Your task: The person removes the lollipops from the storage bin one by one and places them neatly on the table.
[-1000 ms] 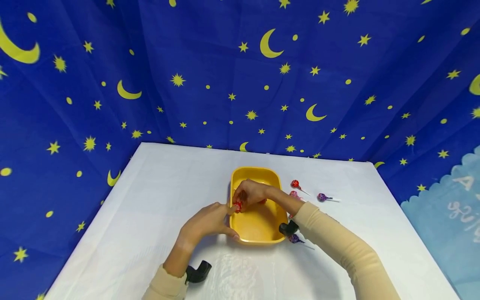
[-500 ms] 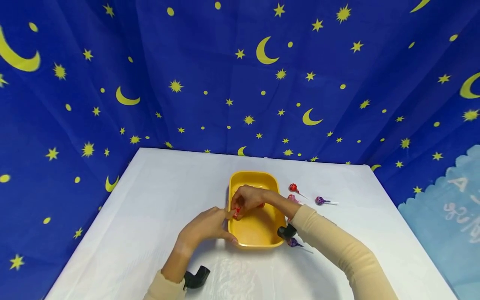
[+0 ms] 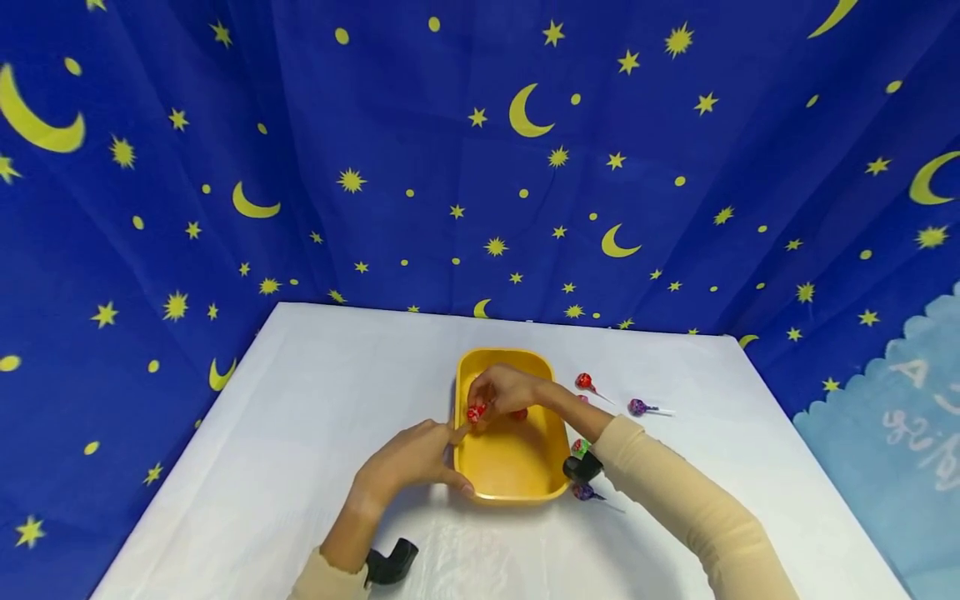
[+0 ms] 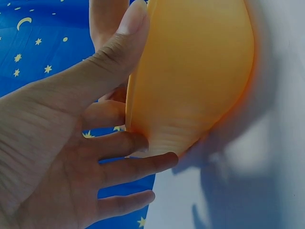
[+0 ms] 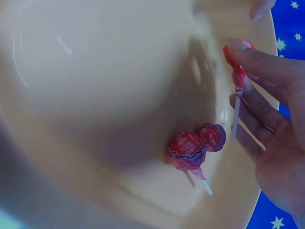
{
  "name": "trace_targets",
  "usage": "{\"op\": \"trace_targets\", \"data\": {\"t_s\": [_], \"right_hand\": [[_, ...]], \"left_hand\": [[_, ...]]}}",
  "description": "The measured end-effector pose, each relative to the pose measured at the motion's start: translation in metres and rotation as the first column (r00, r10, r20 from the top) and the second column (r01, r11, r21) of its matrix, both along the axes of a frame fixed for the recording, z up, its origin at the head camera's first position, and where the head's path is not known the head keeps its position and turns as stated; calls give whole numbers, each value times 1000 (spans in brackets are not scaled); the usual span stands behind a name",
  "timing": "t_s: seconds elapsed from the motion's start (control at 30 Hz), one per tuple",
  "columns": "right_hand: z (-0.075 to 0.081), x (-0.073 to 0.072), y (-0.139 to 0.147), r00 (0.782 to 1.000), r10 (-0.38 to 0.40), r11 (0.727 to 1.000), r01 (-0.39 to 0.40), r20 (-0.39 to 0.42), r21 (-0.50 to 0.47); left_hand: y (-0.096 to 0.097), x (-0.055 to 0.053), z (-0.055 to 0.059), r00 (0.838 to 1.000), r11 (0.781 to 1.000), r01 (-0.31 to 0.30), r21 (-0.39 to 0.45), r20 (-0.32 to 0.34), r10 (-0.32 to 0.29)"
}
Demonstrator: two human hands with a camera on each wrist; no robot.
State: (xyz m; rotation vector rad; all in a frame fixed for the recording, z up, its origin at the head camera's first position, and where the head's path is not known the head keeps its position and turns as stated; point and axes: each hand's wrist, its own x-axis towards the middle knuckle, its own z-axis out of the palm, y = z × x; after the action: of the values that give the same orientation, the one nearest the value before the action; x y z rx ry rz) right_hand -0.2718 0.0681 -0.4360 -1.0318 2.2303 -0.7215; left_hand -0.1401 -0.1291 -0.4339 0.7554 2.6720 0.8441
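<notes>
A yellow plastic tub (image 3: 517, 467) stands on the white table. My left hand (image 3: 412, 454) holds its left side, thumb at the near corner and index finger over the rim; in the left wrist view other fingers lie along the outer wall (image 4: 190, 62). Inside the tub, my right hand (image 3: 506, 390) pinches a red-wrapped lollipop (image 5: 237, 62) by its candy head, the white stick hanging toward the palm. Two more wrapped lollipops (image 5: 187, 149) lie together on the tub's floor; in the head view the right hand partly covers them.
Right of the tub lie a red lollipop (image 3: 584, 382), a purple one (image 3: 637, 407), a green one (image 3: 580, 447) and another purple one (image 3: 583, 492). A pink wrapper (image 3: 582, 400) shows behind the right forearm. A blue star-patterned curtain (image 3: 420, 150) rises behind the table.
The right hand has shifted slightly within the tub, and more of its red lollipop shows. The green lollipop has come into sight beside the right wrist. The left hand keeps its hold.
</notes>
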Motion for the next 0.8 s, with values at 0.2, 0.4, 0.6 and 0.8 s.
{"op": "trace_targets", "data": {"t_s": [0.2, 0.4, 0.6, 0.8], "right_hand": [[1, 1, 5, 1000, 0, 999, 0, 4, -45], [10, -2, 8, 998, -39, 998, 37, -42, -59], [14, -2, 15, 995, -86, 993, 83, -41, -83], [19, -3, 22, 990, -121, 986, 111, -72, -127]], "left_hand": [[2, 2, 0, 1000, 1000, -6, -5, 26, 7], [2, -1, 1, 1000, 1000, -15, 1, 25, 15], [2, -2, -1, 1000, 1000, -6, -6, 22, 6], [2, 0, -1, 1000, 1000, -13, -17, 26, 13]]}}
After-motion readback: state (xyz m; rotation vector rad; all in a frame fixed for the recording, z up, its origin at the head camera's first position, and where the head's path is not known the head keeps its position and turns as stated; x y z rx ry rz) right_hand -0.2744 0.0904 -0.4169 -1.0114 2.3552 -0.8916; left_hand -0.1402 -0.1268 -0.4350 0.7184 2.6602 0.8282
